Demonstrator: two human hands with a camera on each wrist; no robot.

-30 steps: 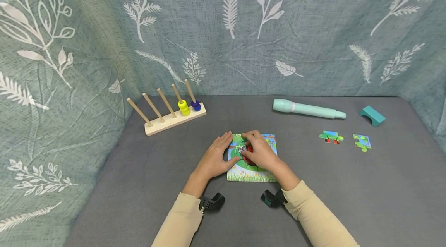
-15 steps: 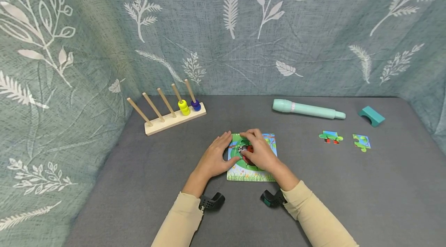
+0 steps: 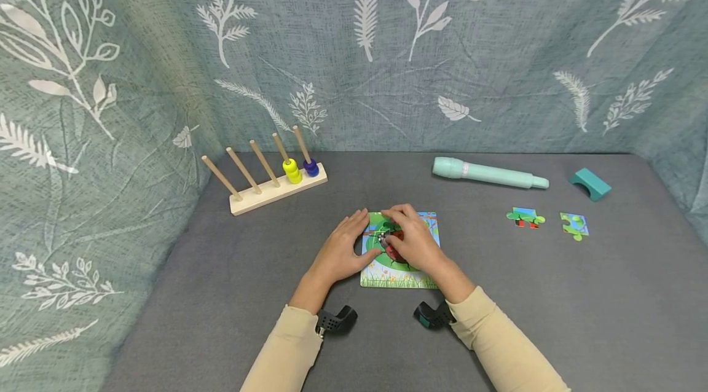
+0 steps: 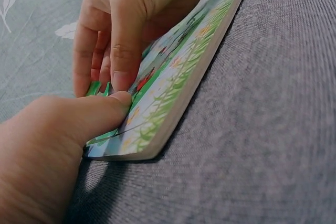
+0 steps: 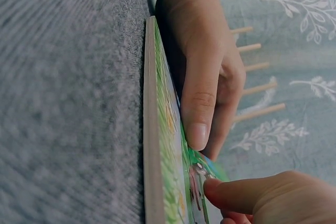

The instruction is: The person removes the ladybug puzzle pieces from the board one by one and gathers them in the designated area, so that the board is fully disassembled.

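A square ladybug jigsaw puzzle (image 3: pixel 401 278) in a thick tray lies flat on the dark cloth, with grass along its near edge. My left hand (image 3: pixel 342 250) rests along its left side, fingers stretched out along the edge and thumb over the picture. Above the upper left of the puzzle, my right hand (image 3: pixel 415 243) pinches a green puzzle piece (image 4: pixel 94 88) between thumb and fingers, by the ladybug's head. In the right wrist view the thumb lies at the piece's face, and a green edge lifts up beyond it. Fingers hide much of this piece.
Two loose puzzle pieces, one with red (image 3: pixel 525 217) and one blue and green (image 3: pixel 575 226), lie to the right. Behind them are a mint-green tapered tube (image 3: pixel 492 173) and a teal arch block (image 3: pixel 591 184). A wooden peg stand (image 3: pixel 265 193) with yellow and blue rings stands back left.
My right fingers shift slightly at the ladybug's head, and the piece there changes its tilt a little. My left hand stays in place.
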